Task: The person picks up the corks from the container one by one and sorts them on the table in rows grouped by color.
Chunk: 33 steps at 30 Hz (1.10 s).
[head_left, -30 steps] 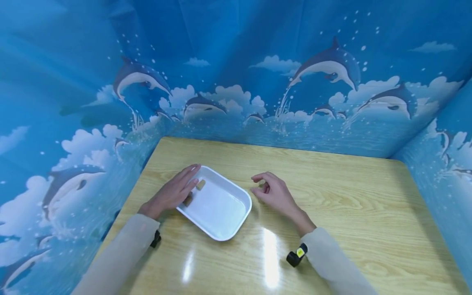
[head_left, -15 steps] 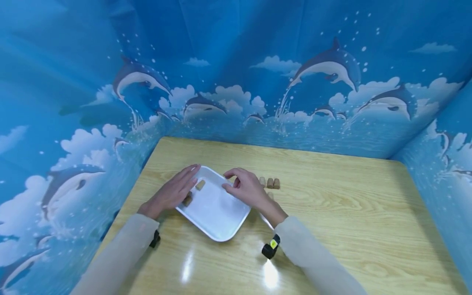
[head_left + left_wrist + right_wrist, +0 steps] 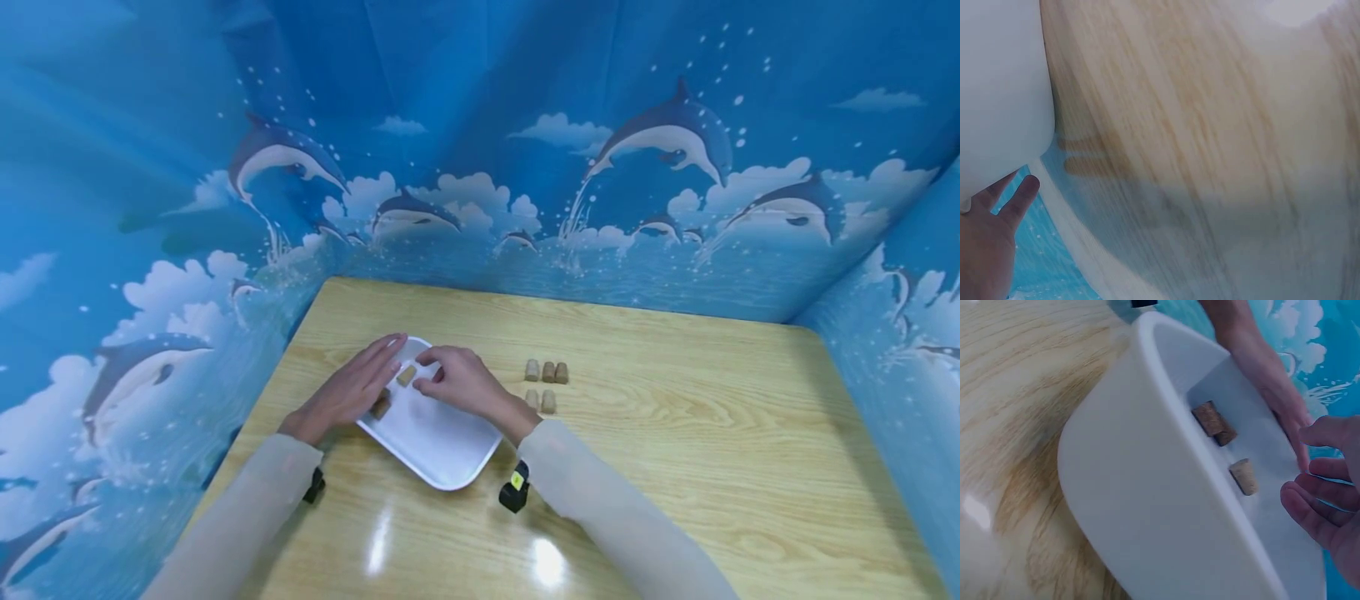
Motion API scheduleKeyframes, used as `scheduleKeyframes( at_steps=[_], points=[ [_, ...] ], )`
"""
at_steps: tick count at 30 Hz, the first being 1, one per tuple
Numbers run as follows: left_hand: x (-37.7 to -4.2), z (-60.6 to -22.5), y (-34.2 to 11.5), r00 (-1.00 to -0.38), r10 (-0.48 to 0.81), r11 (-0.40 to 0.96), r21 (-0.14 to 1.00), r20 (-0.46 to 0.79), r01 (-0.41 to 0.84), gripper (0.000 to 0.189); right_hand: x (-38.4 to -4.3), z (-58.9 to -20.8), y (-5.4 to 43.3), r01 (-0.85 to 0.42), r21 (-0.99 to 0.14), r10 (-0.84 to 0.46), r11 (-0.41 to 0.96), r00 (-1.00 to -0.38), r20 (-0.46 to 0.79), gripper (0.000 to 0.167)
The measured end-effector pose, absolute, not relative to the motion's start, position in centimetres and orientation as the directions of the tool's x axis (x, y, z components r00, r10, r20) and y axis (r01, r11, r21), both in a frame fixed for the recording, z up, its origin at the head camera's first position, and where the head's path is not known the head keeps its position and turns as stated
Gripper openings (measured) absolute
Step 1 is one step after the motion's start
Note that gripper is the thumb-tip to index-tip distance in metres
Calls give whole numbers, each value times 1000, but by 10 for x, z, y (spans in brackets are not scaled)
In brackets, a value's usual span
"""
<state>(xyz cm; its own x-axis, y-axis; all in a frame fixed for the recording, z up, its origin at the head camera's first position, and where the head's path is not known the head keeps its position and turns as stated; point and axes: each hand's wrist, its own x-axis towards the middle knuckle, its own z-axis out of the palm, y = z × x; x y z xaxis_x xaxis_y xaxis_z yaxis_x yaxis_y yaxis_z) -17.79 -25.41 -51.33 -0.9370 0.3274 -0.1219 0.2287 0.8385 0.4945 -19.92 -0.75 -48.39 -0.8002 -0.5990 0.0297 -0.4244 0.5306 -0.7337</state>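
Observation:
A white tray (image 3: pixel 450 454) sits on the table, holding a light tapered cork (image 3: pixel 407 376) and two darker corks, one of them (image 3: pixel 1208 419) overlapping the other in the right wrist view. My left hand (image 3: pixel 347 390) rests along the tray's left rim with its fingers fairly straight. Part of that hand (image 3: pixel 997 231) shows beside the tray wall in the left wrist view. My right hand (image 3: pixel 461 382) reaches over the tray, fingers bent, just right of the light cork. In the right wrist view its thumb and fingers stand apart, with nothing between them.
Several corks stand in two rows on the wooden table (image 3: pixel 675 417), right of the tray; the back row includes a brown cork (image 3: pixel 561 372), the front row a pale cork (image 3: pixel 548 402). A blue dolphin-print curtain (image 3: pixel 480 250) encloses the table's back and sides.
My right hand has moved left from the corks on the table to above the tray, exposing the two rows. The left hand and the tray have stayed put.

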Motion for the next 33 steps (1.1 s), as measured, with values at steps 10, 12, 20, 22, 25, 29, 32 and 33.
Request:
scheduleKeyframes(
  at_steps=[10, 12, 20, 22, 25, 29, 32, 33],
  points=[
    [-179, -514, -257, -934, 341, 828, 505, -109, 243, 69, -207, -494, -31, -478, -633, -603, 609, -798, 24, 42],
    [-179, -514, -258, -932, 347, 824, 509, -103, 250, 69, -214, -507, -37, -499, -605, -600, 620, -799, 43, 40],
    [-179, -515, -258, -929, 362, 816, 509, -78, 275, 67, -208, -502, -55, -464, -473, -527, 749, -850, 0, 21],
    [-179, -516, -258, -929, 363, 814, 511, -75, 277, 66, -207, -502, -58, -450, -439, -509, 778, -860, -22, 23],
    [-178, -515, -257, -928, 364, 812, 514, -75, 277, 66, -207, -503, -63, -432, -393, -484, 812, -874, -41, 26],
    [-179, -516, -257, -930, 358, 815, 514, -81, 269, 67, -207, -505, -66, -433, -340, -473, 835, -880, -42, 25],
    [-179, -517, -257, -932, 352, 821, 507, -87, 262, 68, -207, -508, -68, -448, -315, -479, 837, -877, -26, 22],
    [-180, -517, -258, -932, 351, 822, 505, -87, 262, 68, -207, -508, -68, -449, -313, -479, 837, -878, -20, 21]
  ],
)
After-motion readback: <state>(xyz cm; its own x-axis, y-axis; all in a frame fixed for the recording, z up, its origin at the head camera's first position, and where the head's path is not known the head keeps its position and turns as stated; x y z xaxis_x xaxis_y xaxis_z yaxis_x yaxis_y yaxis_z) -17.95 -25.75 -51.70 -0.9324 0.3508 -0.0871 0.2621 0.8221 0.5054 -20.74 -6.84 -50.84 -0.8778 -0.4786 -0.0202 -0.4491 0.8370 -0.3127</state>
